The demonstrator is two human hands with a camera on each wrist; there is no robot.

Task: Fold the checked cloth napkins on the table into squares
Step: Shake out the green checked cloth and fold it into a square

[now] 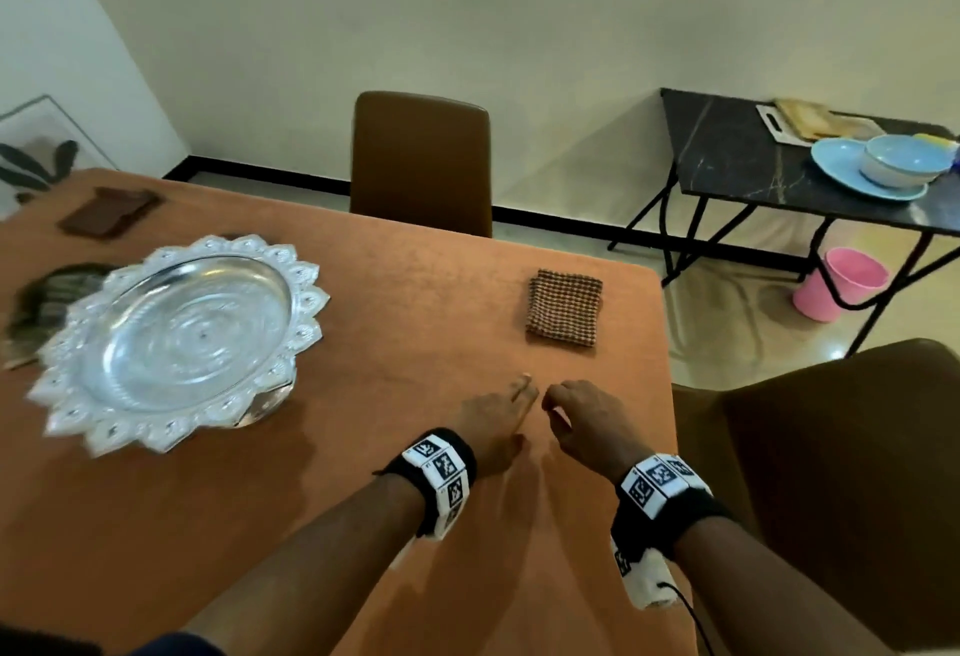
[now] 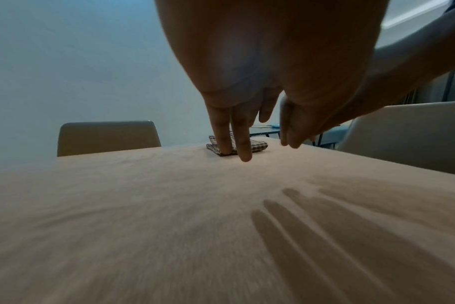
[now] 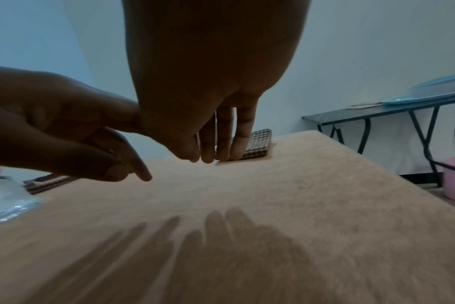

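Note:
A brown-and-white checked napkin [image 1: 565,307] lies folded into a small square on the orange table [image 1: 395,322], near its far right corner. My two hands hover side by side just short of it and hold nothing. The left hand [image 1: 519,395] has its fingers stretched out low over the table. The right hand [image 1: 553,408] hangs with loosely curled fingers. In the left wrist view the left fingers [image 2: 243,142] point down in front of the napkin [image 2: 259,144]. In the right wrist view the right fingers [image 3: 222,142] partly hide the napkin [image 3: 259,144].
A large silver scalloped tray [image 1: 176,338] stands at the left, with a dark crumpled checked cloth [image 1: 47,307] behind it and a brown folded cloth [image 1: 109,212] farther back. Brown chairs [image 1: 421,161] stand at the far and right sides. A black side table [image 1: 753,161] holds blue dishes, beside a pink bucket [image 1: 839,291].

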